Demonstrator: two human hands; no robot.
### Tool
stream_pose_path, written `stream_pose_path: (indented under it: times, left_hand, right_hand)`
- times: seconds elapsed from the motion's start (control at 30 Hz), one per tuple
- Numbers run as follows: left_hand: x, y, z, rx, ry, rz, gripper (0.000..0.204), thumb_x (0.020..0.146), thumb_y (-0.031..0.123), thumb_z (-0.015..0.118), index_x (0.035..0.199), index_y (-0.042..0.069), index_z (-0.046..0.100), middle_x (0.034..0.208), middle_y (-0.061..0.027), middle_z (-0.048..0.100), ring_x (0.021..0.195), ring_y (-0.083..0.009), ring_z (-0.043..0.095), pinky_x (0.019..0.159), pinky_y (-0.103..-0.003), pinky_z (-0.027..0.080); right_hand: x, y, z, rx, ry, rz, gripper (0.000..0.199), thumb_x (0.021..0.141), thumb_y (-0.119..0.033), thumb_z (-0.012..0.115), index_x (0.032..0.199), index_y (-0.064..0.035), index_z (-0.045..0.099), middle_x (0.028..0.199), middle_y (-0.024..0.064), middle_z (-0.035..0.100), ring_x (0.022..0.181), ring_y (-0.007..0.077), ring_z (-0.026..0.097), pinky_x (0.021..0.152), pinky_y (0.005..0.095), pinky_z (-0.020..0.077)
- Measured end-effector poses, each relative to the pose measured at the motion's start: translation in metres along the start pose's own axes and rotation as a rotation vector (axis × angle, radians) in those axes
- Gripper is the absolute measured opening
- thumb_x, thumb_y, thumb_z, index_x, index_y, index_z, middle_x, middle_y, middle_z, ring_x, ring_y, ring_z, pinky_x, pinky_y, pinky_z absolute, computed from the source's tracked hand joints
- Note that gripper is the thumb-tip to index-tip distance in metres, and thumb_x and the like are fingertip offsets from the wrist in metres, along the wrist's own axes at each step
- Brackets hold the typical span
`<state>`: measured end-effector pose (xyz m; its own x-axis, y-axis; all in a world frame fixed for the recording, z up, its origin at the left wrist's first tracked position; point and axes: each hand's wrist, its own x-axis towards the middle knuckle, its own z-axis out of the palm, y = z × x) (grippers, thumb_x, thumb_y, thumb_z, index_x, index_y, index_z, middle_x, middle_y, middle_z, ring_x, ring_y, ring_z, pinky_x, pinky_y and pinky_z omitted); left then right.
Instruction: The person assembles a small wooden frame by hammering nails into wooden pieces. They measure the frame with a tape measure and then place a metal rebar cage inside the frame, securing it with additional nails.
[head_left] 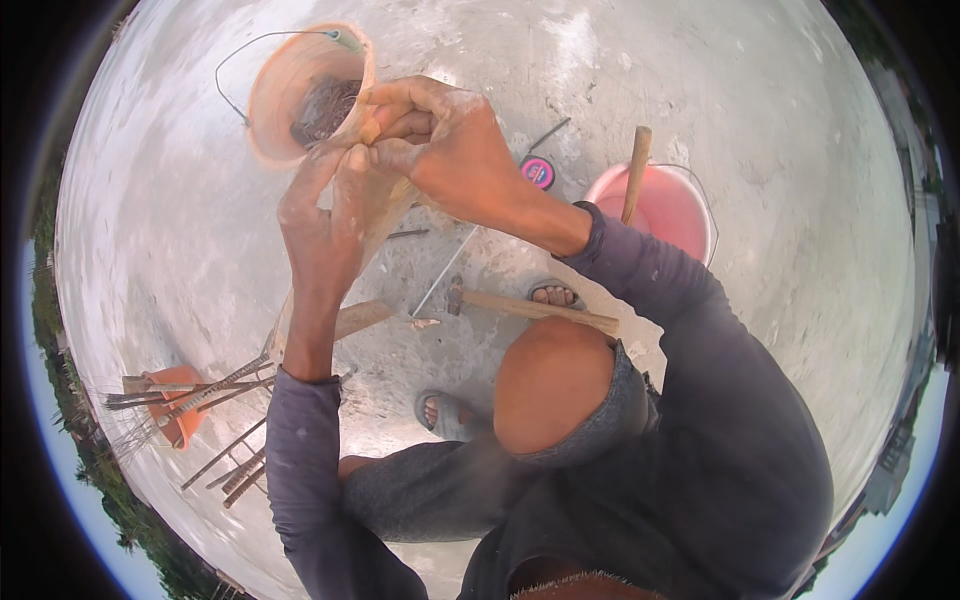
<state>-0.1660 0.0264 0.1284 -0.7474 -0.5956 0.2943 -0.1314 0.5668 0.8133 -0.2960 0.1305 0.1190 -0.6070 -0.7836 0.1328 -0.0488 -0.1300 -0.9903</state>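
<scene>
My left hand [330, 205] and my right hand [435, 140] meet beside the rim of a pale orange bucket [275, 85]. Their fingertips are pinched close together, and a small yellowish bit shows between them. What it is I cannot make out. Inside the bucket lies a dark, tangled heap [328, 108], perhaps thin wire or nails. Below my hands a long tan piece [385, 215], possibly wood, slants down behind my left wrist and is partly covered. A hammer [535, 308] with a wooden handle rests by my feet.
A pink bucket [665, 210] with a wooden handle [637, 175] sticking out stands at right. Near it lies a round pink tape measure [537, 173]. A thin white rod [443, 272] crosses the concrete floor. Rusty bars [210, 395] lie over an orange container [182, 425] at left.
</scene>
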Motion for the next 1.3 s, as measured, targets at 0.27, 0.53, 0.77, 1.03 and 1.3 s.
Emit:
stream_pose_path:
  times: [0.27, 0.53, 0.77, 1.03, 1.3]
  left_hand:
    - [-0.001, -0.010, -0.002, 0.021, -0.041, 0.012, 0.018, 0.096, 0.009, 0.069, 0.104, -0.006, 0.074, 0.102, -0.0149, 0.074, 0.091, -0.0221, 0.068, 0.083, -0.034, 0.053]
    - [-0.002, -0.008, 0.001, 0.087, -0.081, 0.085, 0.013, 0.092, 0.003, 0.069, 0.097, -0.007, 0.074, 0.099, -0.0154, 0.073, 0.082, -0.0214, 0.068, 0.074, -0.034, 0.054]
    - [-0.001, -0.006, 0.004, 0.120, -0.049, 0.149, 0.012, 0.089, 0.003, 0.071, 0.095, -0.006, 0.075, 0.100, -0.0140, 0.073, 0.079, -0.0212, 0.068, 0.071, -0.033, 0.054]
    - [-0.004, -0.007, -0.001, 0.070, -0.079, 0.074, 0.014, 0.088, 0.006, 0.071, 0.097, -0.004, 0.076, 0.103, -0.0112, 0.074, 0.086, -0.0225, 0.070, 0.076, -0.035, 0.055]
    - [-0.008, -0.020, -0.001, 0.130, -0.025, 0.159, 0.015, 0.089, 0.011, 0.071, 0.094, -0.002, 0.076, 0.104, -0.0101, 0.074, 0.088, -0.0309, 0.071, 0.080, -0.039, 0.056]
  right_hand:
    - [-0.065, 0.045, -0.058, -0.473, 0.136, -0.268, 0.042, 0.090, -0.006, 0.077, 0.130, -0.0067, 0.064, 0.104, 0.0104, 0.068, 0.089, 0.0208, 0.073, 0.079, 0.0327, 0.0613]
    - [-0.245, 0.205, -0.082, -0.907, -0.728, 0.287, 0.068, 0.086, -0.028, 0.078, 0.146, -0.0104, 0.052, 0.134, 0.0160, 0.053, 0.113, 0.0396, 0.061, 0.092, 0.0527, 0.0522]
    - [-0.255, 0.221, -0.077, -0.990, -0.692, 0.295, 0.064, 0.083, -0.023, 0.075, 0.142, -0.0067, 0.054, 0.135, 0.0168, 0.050, 0.118, 0.0410, 0.058, 0.094, 0.0532, 0.0505]
    - [-0.215, 0.187, -0.093, -0.990, -0.971, 0.472, 0.043, 0.095, -0.019, 0.058, 0.132, 0.0032, 0.055, 0.132, 0.0233, 0.055, 0.099, 0.0428, 0.068, 0.081, 0.0530, 0.0551]
    - [-0.167, -0.013, -0.132, -1.084, -0.471, 0.098, 0.046, 0.088, -0.006, 0.070, 0.131, 0.0009, 0.055, 0.134, 0.0134, 0.057, 0.097, 0.0383, 0.069, 0.078, 0.0438, 0.0597]
